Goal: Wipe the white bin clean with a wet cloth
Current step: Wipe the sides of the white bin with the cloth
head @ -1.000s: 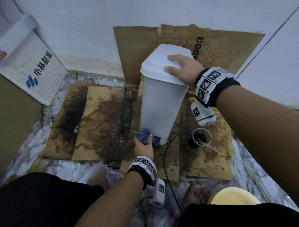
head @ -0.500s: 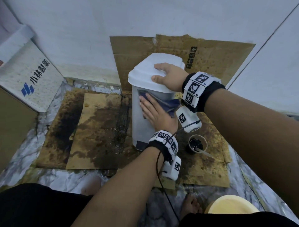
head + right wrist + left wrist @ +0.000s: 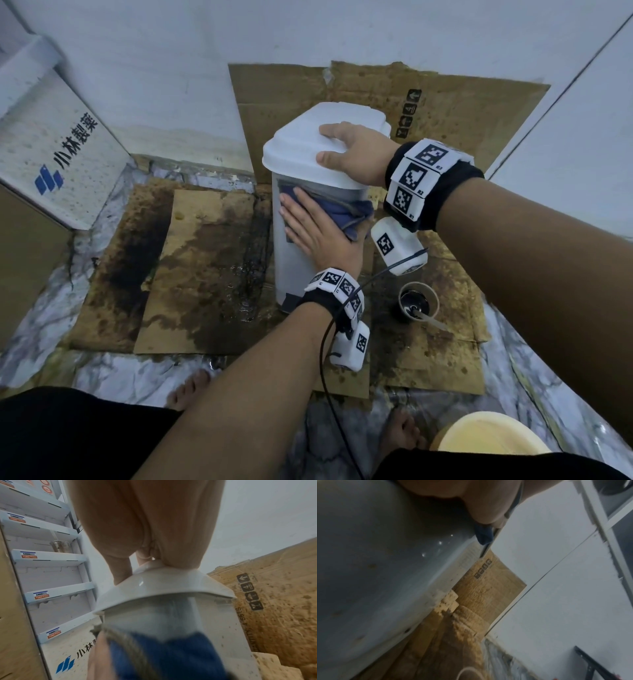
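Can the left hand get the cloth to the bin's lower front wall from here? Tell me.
Probably yes. The left hand presses the cloth flat high on the bin; the wall below looks bare, nothing blocking.

A second ago the left hand [image 3: 317,236] was down at the foot of the white bin [image 3: 294,267], pinching the bunched blue cloth [image 3: 346,214]. Now it has climbed up the front wall and lies flat, fingers straight, pressing the spread cloth just beneath the lid's [image 3: 308,154] rim.
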Action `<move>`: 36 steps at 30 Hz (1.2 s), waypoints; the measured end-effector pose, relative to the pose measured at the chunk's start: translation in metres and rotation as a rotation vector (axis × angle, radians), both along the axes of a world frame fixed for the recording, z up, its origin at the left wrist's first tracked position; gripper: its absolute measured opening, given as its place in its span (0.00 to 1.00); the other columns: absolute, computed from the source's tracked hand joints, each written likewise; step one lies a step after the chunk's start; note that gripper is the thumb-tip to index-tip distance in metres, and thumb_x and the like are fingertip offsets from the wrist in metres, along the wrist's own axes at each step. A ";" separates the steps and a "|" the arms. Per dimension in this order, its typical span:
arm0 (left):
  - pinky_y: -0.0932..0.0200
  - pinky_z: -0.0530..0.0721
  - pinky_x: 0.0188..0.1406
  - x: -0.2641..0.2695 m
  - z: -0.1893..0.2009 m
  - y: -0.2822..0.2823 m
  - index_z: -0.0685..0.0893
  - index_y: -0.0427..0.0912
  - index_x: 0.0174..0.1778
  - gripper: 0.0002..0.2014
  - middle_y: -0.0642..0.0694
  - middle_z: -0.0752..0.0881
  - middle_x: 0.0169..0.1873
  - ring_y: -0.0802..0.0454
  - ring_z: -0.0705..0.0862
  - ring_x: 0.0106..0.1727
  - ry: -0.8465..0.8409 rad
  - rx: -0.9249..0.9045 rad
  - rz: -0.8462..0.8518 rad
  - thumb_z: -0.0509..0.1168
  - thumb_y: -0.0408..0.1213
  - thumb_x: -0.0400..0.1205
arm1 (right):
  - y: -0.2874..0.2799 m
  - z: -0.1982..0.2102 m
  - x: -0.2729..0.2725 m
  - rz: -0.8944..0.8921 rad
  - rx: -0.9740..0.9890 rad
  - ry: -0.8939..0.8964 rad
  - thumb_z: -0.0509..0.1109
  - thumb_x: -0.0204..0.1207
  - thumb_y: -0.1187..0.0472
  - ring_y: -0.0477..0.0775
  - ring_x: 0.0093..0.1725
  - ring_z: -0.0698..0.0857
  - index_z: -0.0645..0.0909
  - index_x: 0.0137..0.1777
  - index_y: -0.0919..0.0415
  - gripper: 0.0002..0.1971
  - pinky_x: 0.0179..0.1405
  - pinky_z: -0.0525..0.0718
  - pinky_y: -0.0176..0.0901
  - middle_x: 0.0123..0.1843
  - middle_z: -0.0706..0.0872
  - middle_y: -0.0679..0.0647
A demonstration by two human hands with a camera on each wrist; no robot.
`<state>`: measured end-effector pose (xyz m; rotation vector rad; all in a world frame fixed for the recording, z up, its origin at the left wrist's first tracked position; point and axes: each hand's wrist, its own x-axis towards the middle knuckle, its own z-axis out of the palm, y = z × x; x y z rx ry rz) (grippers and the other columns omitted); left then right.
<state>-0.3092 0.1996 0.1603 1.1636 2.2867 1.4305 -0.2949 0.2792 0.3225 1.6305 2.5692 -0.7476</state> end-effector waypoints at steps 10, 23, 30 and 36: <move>0.31 0.67 0.76 0.015 -0.046 -0.030 0.33 0.42 0.84 0.63 0.32 0.59 0.83 0.36 0.61 0.83 0.079 -0.222 0.114 0.56 0.77 0.65 | -0.004 0.001 0.007 -0.026 -0.017 0.057 0.62 0.83 0.47 0.52 0.81 0.63 0.61 0.83 0.52 0.29 0.78 0.60 0.44 0.84 0.62 0.49; 0.20 0.62 0.72 0.025 -0.100 -0.063 0.56 0.37 0.85 0.62 0.35 0.61 0.83 0.39 0.64 0.82 0.161 -0.589 0.093 0.64 0.73 0.60 | 0.000 0.000 0.015 -0.043 -0.022 0.106 0.62 0.83 0.48 0.49 0.82 0.63 0.63 0.82 0.52 0.28 0.76 0.57 0.37 0.83 0.64 0.47; 0.20 0.63 0.71 0.029 -0.113 -0.070 0.55 0.39 0.85 0.64 0.35 0.64 0.82 0.37 0.65 0.82 0.136 -0.694 0.102 0.74 0.69 0.58 | 0.001 0.000 0.016 -0.034 -0.016 0.112 0.62 0.83 0.48 0.49 0.81 0.63 0.63 0.82 0.52 0.28 0.76 0.57 0.37 0.83 0.64 0.47; 0.20 0.64 0.71 0.029 -0.121 -0.080 0.57 0.37 0.84 0.61 0.32 0.66 0.80 0.35 0.66 0.81 0.141 -0.684 0.083 0.80 0.56 0.60 | -0.003 -0.001 0.024 -0.021 0.000 0.104 0.61 0.83 0.47 0.49 0.83 0.60 0.63 0.82 0.51 0.28 0.77 0.55 0.39 0.84 0.62 0.49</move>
